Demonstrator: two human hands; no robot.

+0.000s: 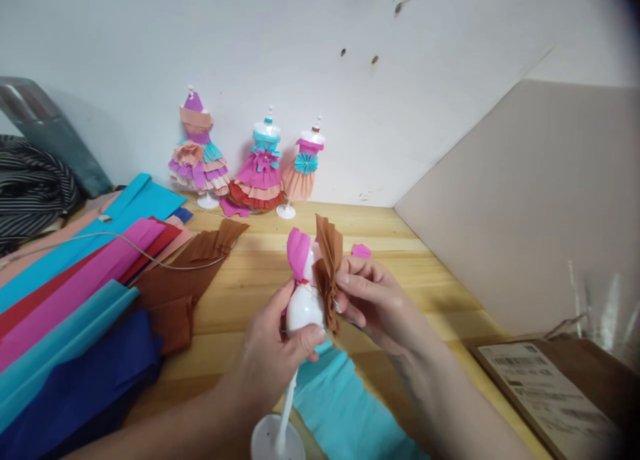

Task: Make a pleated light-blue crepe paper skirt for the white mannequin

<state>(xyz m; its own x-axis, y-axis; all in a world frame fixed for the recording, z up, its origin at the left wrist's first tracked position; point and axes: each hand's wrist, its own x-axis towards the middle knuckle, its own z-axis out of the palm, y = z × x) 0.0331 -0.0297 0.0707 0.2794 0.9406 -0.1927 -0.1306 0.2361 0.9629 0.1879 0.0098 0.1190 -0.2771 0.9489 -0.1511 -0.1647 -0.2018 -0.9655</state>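
Note:
My left hand [273, 353] is wrapped round the white body of a small mannequin [303, 307] that stands on a thin white stem with a round base [277, 439]. A pink crepe paper piece [299, 250] sits at the mannequin's top. My right hand [373, 297] pinches a gathered brown crepe paper piece [327, 267] against the mannequin's right side. A turquoise paper strip [345, 407] lies on the wooden table [250, 273] under my hands. A small pink scrap [361, 251] lies just beyond my right hand.
Three dressed mannequins [260, 170] stand by the white wall at the back. Sheets of blue, pink, red, turquoise and brown crepe paper [75, 293] cover the left, crossed by a thin cable [150, 253]. A cardboard box with a label [545, 387] sits at right.

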